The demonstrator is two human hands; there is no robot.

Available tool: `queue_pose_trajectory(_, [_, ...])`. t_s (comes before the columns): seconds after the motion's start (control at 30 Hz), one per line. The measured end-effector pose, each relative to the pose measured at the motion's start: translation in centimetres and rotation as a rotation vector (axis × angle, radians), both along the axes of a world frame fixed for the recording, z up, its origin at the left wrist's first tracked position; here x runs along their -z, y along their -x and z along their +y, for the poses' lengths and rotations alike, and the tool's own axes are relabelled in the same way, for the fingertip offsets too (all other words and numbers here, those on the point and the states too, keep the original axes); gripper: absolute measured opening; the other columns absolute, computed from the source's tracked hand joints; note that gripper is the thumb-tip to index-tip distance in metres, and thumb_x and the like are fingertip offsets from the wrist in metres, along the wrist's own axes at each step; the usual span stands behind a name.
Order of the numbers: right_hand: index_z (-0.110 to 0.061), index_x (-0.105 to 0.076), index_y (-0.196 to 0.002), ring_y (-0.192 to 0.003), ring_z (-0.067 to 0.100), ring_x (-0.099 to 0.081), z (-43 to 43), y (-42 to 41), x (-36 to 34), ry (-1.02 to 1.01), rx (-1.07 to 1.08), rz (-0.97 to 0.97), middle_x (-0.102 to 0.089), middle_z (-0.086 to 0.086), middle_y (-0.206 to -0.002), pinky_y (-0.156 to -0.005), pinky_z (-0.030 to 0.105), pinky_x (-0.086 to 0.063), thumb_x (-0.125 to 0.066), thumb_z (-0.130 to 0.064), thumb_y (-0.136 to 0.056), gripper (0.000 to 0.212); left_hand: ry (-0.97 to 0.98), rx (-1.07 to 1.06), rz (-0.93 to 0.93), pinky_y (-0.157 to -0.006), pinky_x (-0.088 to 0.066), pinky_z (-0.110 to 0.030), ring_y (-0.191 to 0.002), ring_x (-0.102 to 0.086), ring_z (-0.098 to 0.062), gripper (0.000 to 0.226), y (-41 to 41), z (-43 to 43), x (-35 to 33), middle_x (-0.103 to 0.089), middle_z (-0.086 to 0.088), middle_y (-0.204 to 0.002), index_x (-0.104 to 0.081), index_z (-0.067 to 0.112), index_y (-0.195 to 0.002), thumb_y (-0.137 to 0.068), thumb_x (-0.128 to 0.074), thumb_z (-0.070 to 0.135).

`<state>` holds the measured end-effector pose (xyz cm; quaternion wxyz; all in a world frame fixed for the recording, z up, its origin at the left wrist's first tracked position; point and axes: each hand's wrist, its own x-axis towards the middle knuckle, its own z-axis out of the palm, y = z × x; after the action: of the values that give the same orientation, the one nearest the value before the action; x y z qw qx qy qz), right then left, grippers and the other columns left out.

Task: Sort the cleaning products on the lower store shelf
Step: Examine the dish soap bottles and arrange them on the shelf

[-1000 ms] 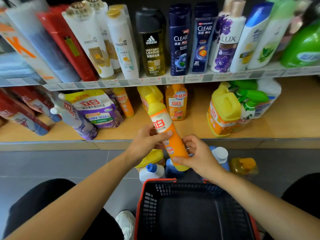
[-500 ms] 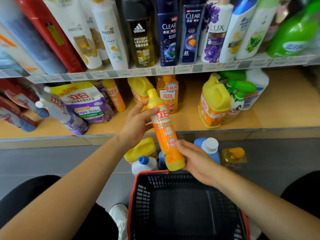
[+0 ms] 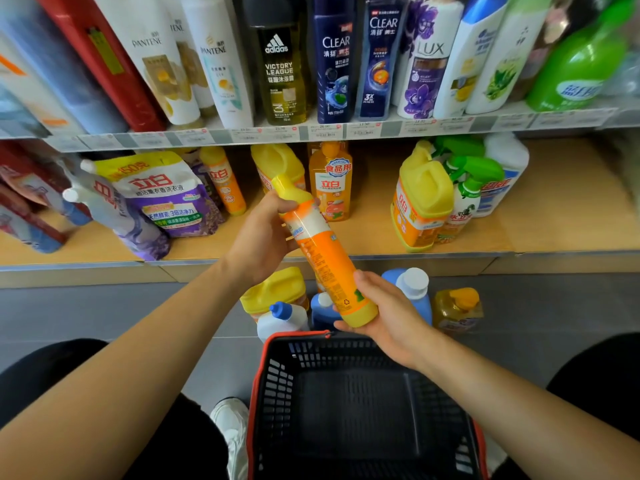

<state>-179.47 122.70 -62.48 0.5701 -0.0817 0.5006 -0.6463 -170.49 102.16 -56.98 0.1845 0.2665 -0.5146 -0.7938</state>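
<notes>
Turned about its long axis since half a second ago: tall orange plastic bottle with a yellow cap (image 3: 323, 251), brand face gone from view, fine-print back label up now. Shifted as well: left hand (image 3: 263, 237), off the upper label and onto the neck just under the cap, fingers curled round it. At the other end, right hand (image 3: 384, 317), cupping and gripping the yellow base from below. Held clear of everything, cap slanting to eleven o'clock and base to five, in front of the wooden lower shelf (image 3: 554, 209) and above the red rim of the black plastic basket (image 3: 294, 336).

Step in hand, most likely: reading the label to settle which group it joins. At ten o'clock from the cap, standing just beside a purple-and-yellow refill pouch (image 3: 162, 192): matching slim orange bottle (image 3: 225, 183). At twelve, right behind: squat orange dish-soap bottle (image 3: 330, 181).

Next, probably: let go of the base, carry by the neck toward ten o'clock, stand upright beside the twin, avoid nudging the leaning pouch. Waiting on the grey floor between shelf and basket: yellow-capped jug (image 3: 277, 289), white bottle with a blue cap (image 3: 282, 318), blue bottle with a white cap (image 3: 414, 289), amber bottle (image 3: 455, 308).
</notes>
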Motion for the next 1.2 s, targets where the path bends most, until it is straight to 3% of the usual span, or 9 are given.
queue_pose_trajectory(0.07, [-0.008, -0.06, -0.128, -0.095, 0.025, -0.072, -0.1, 0.4, 0.1, -0.022, -0.039, 0.015, -0.07, 0.018, -0.116, -0.075, 0.043, -0.06, -0.06, -0.046, -0.086, 0.057, 0.06, -0.015, -0.023, -0.094, -0.057, -0.045, -0.109, -0.068, -0.026, 0.028, -0.1, 0.2, -0.2, -0.072, -0.004, -0.119, -0.06, 0.023, -0.123, -0.095, -0.058, 0.023])
queue_pose_trajectory(0.17, [-0.018, -0.065, -0.129, -0.113, 0.022, -0.069, -0.2, 0.8, 0.1, -0.065, -0.161, 0.189, -0.072, 0.007, -0.122, -0.092, 0.041, -0.055, -0.054, -0.056, -0.088, 0.056, 0.151, -0.031, -0.044, -0.082, -0.06, -0.04, -0.102, -0.073, -0.022, 0.038, -0.3, 0.7, -0.6, -0.074, -0.003, -0.114, -0.06, 0.019, -0.124, -0.089, -0.07, 0.03])
queue_pose_trajectory(0.3, [-0.03, -0.068, -0.118, -0.112, 0.013, -0.067, -0.5, 1.2, -0.3, -0.064, -0.161, 0.609, -0.074, -0.008, -0.115, -0.104, 0.047, -0.051, -0.075, -0.05, -0.082, 0.041, 0.244, -0.01, -0.02, -0.085, -0.061, -0.046, -0.106, -0.072, -0.029, 0.046, 0.0, 2.2, -1.2, -0.073, -0.01, -0.117, -0.06, 0.018, -0.125, -0.083, -0.076, 0.025])
queue_pose_trajectory(0.4, [-0.035, -0.06, -0.126, -0.114, 0.012, -0.066, -0.9, 1.5, -0.9, -0.006, -0.132, 0.779, -0.072, -0.009, -0.12, -0.103, 0.047, -0.051, -0.083, -0.048, -0.072, 0.06, 0.274, 0.029, 0.061, -0.086, -0.06, -0.047, -0.106, -0.071, -0.033, 0.046, 0.1, 3.6, -1.4, -0.07, -0.017, -0.118, -0.061, 0.015, -0.122, -0.08, -0.08, 0.018])
queue_pose_trajectory(0.5, [-0.03, -0.053, -0.136, -0.117, 0.017, -0.065, -1.1, 1.9, -1.3, 0.071, -0.077, 0.833, -0.068, -0.006, -0.126, -0.1, 0.05, -0.053, -0.086, -0.042, -0.07, 0.075, 0.28, 0.099, 0.141, -0.09, -0.058, -0.051, -0.108, -0.068, -0.036, 0.053, 0.0, 4.8, -1.5, -0.067, -0.022, -0.121, -0.058, 0.009, -0.124, -0.078, -0.082, 0.015])
queue_pose_trajectory(0.7, [-0.023, -0.057, -0.127, -0.113, 0.017, -0.066, -0.7, 3.4, -0.9, 0.104, -0.075, 0.879, -0.07, -0.004, -0.12, -0.099, 0.049, -0.053, -0.086, -0.013, -0.077, 0.058, 0.466, 0.16, 0.171, -0.087, -0.058, -0.037, -0.105, -0.07, -0.024, 0.038, -0.4, 4.9, -2.5, -0.071, -0.012, -0.115, -0.067, 0.012, -0.123, -0.087, -0.077, 0.009])
queue_pose_trajectory(0.93, [-0.02, -0.057, -0.128, -0.112, 0.02, -0.064, -0.5, 4.2, -0.4, 0.09, -0.099, 0.9, -0.068, -0.001, -0.118, -0.096, 0.045, -0.053, -0.087, -0.011, -0.075, 0.061, 1.058, 0.2, 0.163, -0.086, -0.056, -0.028, -0.111, -0.067, -0.02, 0.038, -1.9, 5.1, -3.2, -0.073, 0.004, -0.118, -0.07, 0.016, -0.124, -0.087, -0.078, 0.013])
queue_pose_trajectory(1.2, [-0.031, -0.059, -0.126, -0.11, 0.01, -0.062, -0.6, 3.7, -0.2, 0.053, -0.091, 1.028, -0.067, -0.013, -0.117, -0.092, 0.033, -0.053, -0.089, -0.017, -0.072, 0.064, 1.313, -0.031, 0.102, -0.071, -0.057, -0.025, -0.085, -0.069, -0.012, 0.013, -2.5, 5.8, -3.0, -0.075, -0.001, -0.092, -0.075, 0.006, -0.095, -0.086, -0.08, 0.013])
